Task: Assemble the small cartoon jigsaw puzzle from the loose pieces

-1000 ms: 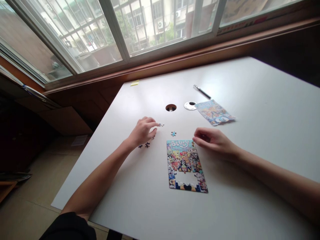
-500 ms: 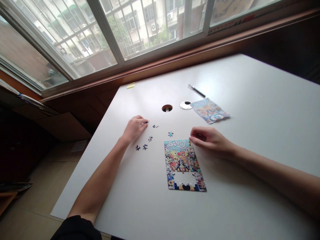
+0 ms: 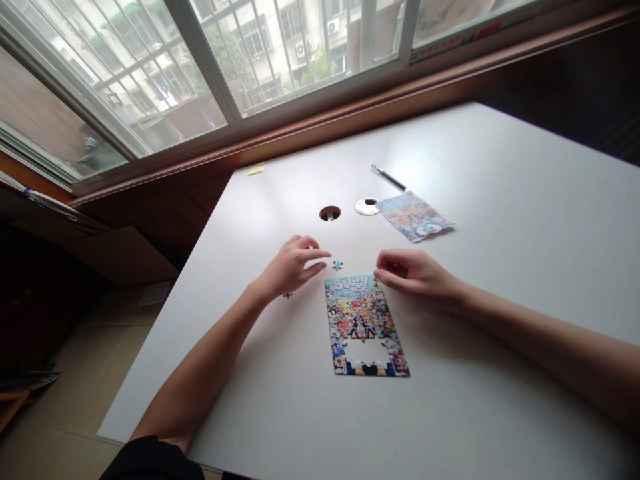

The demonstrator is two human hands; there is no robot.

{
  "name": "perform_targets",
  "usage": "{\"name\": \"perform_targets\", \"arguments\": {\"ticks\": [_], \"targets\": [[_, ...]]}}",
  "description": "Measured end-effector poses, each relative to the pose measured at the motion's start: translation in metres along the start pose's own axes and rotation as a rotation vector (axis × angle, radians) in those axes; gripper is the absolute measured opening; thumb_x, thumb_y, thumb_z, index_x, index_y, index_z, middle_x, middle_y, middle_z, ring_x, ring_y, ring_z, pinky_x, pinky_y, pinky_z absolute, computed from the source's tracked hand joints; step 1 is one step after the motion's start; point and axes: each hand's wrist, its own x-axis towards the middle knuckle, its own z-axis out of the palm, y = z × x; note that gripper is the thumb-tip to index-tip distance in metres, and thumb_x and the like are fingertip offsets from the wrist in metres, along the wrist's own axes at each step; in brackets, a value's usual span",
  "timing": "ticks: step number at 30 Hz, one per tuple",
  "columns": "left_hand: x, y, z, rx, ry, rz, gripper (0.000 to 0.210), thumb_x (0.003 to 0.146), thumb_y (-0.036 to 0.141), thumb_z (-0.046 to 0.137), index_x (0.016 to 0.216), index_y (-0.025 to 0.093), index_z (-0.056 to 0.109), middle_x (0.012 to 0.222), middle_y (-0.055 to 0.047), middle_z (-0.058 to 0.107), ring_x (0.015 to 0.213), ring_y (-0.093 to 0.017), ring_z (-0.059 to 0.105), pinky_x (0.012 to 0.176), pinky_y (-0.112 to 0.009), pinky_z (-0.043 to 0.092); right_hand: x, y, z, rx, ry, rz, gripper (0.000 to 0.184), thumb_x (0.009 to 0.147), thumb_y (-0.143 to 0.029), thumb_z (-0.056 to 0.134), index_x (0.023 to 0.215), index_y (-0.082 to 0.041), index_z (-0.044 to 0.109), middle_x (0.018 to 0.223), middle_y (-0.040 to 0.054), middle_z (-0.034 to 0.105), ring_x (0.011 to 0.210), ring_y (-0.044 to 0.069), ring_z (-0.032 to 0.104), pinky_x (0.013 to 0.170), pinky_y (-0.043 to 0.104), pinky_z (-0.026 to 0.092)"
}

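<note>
A jigsaw puzzle [image 3: 357, 310] lies flat on the white table, covered in small colourful cartoon figures, with a gap of bare white in its lower part. My left hand [image 3: 295, 267] hovers left of its top edge, thumb and forefinger stretched out and apart, nothing visible between them. Just past those fingertips is a light blue puzzle piece [image 3: 338, 265]. Another small piece [image 3: 287, 295] peeks out below the left hand, which hides others. My right hand [image 3: 417, 273] rests curled at the puzzle's top right corner, thumb and forefinger together, with nothing seen in it.
Behind the right hand lies a printed picture packet [image 3: 416, 217], with a dark pen [image 3: 389, 177] beyond it. A round cable hole [image 3: 330, 214] and a metal ring cover [image 3: 367, 207] are farther back. Yellow tape [image 3: 257, 169] marks the far left corner, by the window.
My left hand has moved right, from the loose pieces at the left towards the light blue piece, and its fingers have spread. My right hand stays by the puzzle corner. The view has shifted slightly.
</note>
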Motion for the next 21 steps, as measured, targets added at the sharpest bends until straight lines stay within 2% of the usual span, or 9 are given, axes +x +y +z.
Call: {"name": "perform_targets", "arguments": {"ticks": [2,5,9,13,16,21], "targets": [[0.005,0.01,0.013,0.073,-0.02,0.028,0.023,0.096,0.032,0.058,0.116,0.031,0.069,0.113,-0.006,0.064,0.103,-0.022,0.054,0.092,-0.041,0.045,0.0,-0.001,0.0,-0.002,-0.002,0.003,0.023,0.088,-0.033,0.058,0.07,-0.019,0.054,0.06,-0.0033,0.044,0.056,0.011,0.038,0.052,0.028,0.031],[0.007,0.01,0.02,0.084,-0.035,-0.01,0.019,0.095,0.029,0.059,0.109,0.032,0.071,0.112,-0.004,0.065,0.105,-0.023,0.054,0.091,-0.041,0.043,0.0,-0.001,0.0,-0.005,-0.005,0.004,0.023,0.087,-0.033,0.058,0.07,-0.019,0.054,0.06,-0.0033,0.043,0.056,0.011,0.038,0.052,0.027,0.032],[0.002,-0.002,0.007,0.011,-0.124,-0.081,0.011,0.092,0.03,0.063,0.101,0.027,0.069,0.113,-0.003,0.066,0.107,-0.023,0.054,0.097,-0.041,0.04,0.0,-0.001,0.0,-0.007,-0.004,0.003,0.023,0.087,-0.033,0.058,0.07,-0.019,0.054,0.06,-0.0032,0.044,0.056,0.011,0.038,0.052,0.027,0.031],[-0.004,-0.006,-0.01,-0.022,-0.21,-0.091,0.01,0.09,0.031,0.064,0.098,0.026,0.066,0.113,-0.002,0.066,0.111,-0.024,0.053,0.101,-0.043,0.035,-0.001,0.0,0.0,-0.001,-0.009,-0.005,0.022,0.087,-0.031,0.058,0.069,-0.019,0.054,0.061,-0.003,0.044,0.057,0.011,0.039,0.053,0.028,0.031],[-0.006,-0.005,-0.014,-0.042,-0.216,-0.082,0.01,0.087,0.027,0.063,0.097,0.026,0.064,0.11,-0.002,0.068,0.109,-0.023,0.056,0.1,-0.041,0.035,-0.001,0.001,-0.001,-0.009,-0.015,-0.004,0.022,0.088,-0.032,0.058,0.07,-0.02,0.054,0.062,-0.0025,0.045,0.058,0.011,0.039,0.054,0.028,0.031],[-0.006,-0.001,-0.009,-0.065,-0.192,-0.077,0.013,0.082,0.018,0.059,0.092,0.025,0.062,0.092,0.002,0.071,0.095,-0.018,0.062,0.096,-0.04,0.036,-0.002,0.0,-0.001,-0.011,-0.018,0.012,0.023,0.088,-0.034,0.058,0.071,-0.02,0.054,0.061,-0.002,0.045,0.058,0.012,0.039,0.054,0.028,0.031]]}}
